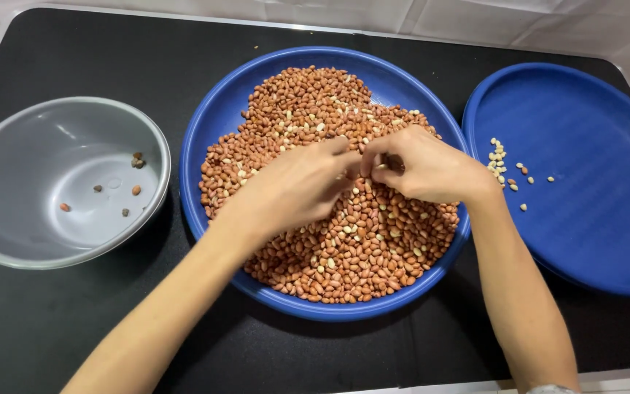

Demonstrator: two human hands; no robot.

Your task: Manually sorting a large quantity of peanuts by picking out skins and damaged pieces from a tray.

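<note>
Black table (52,321); hands (362,175) hide some peanuts (351,255)

Bare forearms, no sleeves, L hand (297,186), R hand (424,168)

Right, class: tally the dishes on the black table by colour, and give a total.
Blue plates: 2, one heaped with peanuts, one nearly bare
Grey metal bowl: 1
Total: 3

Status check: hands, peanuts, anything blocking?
Left hand and right hand meet over the peanuts in the middle blue tray. Grip unclear. Nothing blocking.
</note>
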